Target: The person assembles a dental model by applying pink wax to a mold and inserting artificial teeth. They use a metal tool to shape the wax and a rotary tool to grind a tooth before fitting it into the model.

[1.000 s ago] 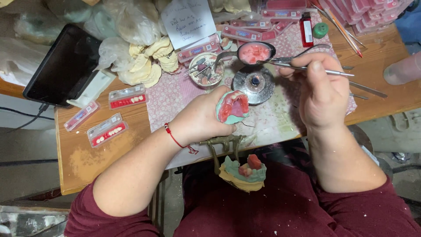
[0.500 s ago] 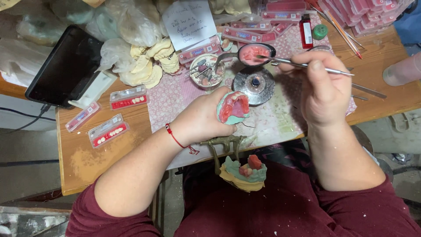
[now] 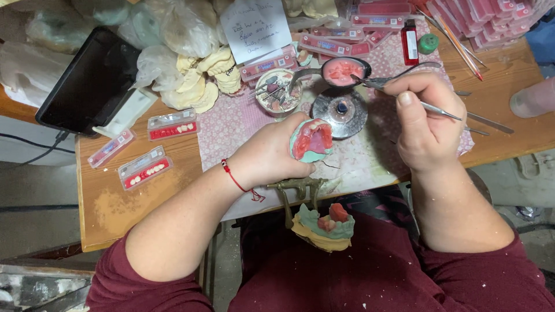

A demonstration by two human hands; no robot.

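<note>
My left hand (image 3: 272, 153) grips a green dental cast with pink wax and teeth (image 3: 312, 140), held over the table's front edge. My right hand (image 3: 425, 118) holds a thin metal wax tool (image 3: 442, 111) like a pen, its tip reaching into a black ladle of pink wax (image 3: 341, 70). A round metal burner (image 3: 341, 110) stands just below the ladle, between my hands. On my lap lies a metal articulator with a second cast (image 3: 321, 222).
Wooden table (image 3: 115, 205) with a pink patterned cloth (image 3: 231, 118). Flat tooth cards (image 3: 144, 167) at left, a black tablet (image 3: 89, 81), yellow plaster casts (image 3: 202, 81), a cup of instruments (image 3: 276, 91), a paper note (image 3: 254, 26), red lighter (image 3: 409, 41), stacked pink cards (image 3: 491, 17).
My right hand has shifted slightly, bringing the tool's tip to the wax ladle. The left hand keeps the cast almost still.
</note>
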